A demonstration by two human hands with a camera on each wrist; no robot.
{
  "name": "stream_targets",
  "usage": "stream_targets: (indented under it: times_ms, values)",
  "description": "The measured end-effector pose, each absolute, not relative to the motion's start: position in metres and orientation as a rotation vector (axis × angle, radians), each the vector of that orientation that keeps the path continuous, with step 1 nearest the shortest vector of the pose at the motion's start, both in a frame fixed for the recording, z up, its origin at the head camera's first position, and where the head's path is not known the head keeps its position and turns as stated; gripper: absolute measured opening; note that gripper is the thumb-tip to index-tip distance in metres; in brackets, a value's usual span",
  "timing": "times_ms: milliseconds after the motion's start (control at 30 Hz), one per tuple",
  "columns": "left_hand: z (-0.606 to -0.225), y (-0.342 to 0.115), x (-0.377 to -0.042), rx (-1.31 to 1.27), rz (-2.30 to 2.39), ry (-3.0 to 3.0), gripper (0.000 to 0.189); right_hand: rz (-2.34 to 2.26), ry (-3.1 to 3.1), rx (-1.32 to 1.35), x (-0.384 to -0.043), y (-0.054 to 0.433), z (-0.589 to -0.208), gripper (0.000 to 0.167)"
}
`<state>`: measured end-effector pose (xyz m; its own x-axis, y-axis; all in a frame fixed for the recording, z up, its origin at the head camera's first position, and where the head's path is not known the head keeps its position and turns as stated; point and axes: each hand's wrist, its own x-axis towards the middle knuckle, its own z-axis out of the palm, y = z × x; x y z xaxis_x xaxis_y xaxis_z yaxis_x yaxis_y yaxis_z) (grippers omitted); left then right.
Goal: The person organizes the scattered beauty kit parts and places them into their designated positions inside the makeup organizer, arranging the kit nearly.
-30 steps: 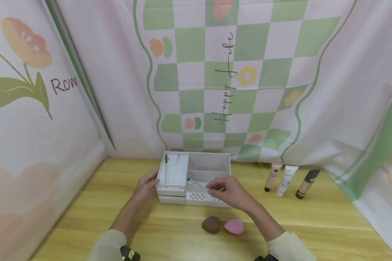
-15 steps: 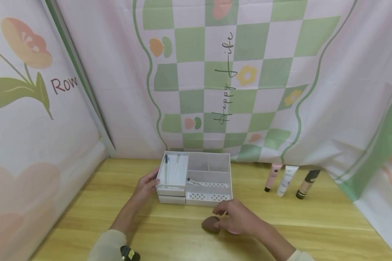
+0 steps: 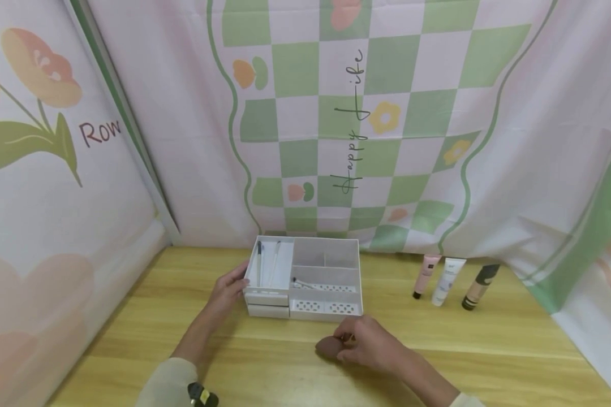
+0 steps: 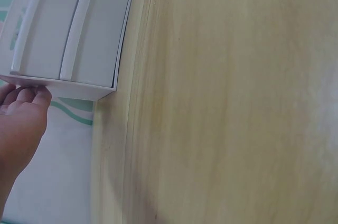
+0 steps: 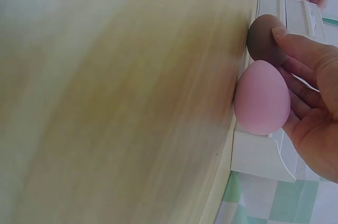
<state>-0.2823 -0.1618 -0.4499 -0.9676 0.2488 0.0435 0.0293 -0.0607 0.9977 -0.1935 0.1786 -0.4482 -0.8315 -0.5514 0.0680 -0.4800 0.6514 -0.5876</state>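
Near the counter's [image 3: 254, 373] back edge we see three tubes [image 3: 448, 282] toward the right corner and one white organizer [image 3: 333, 277] in the left hand's [image 3: 228, 288] grip; in front of it, the right hand [image 3: 373, 343] pinches one brown sponge [image 3: 328, 347], just beside one pink sponge [image 5: 262, 98]
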Motion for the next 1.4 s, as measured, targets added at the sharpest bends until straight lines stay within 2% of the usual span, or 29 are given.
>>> stream_targets:
  times_ms: [733, 967, 1400]
  values:
    - [-0.450, -0.162, -0.282, 0.299, 2.179, 2.028, 0.060, -1.070, 2.724, -0.858, -0.194, 0.183, -0.448, 0.025]
    - [-0.452, -0.162, -0.282, 0.368, 2.157, 2.057, 0.059, -1.067, 2.796, -0.865, -0.200, 0.184, -0.440, 0.025]
    - [-0.452, -0.162, -0.284, 0.327, 2.158, 2.050, 0.059, -1.105, 2.843, -0.865, -0.216, 0.178, -0.426, 0.022]
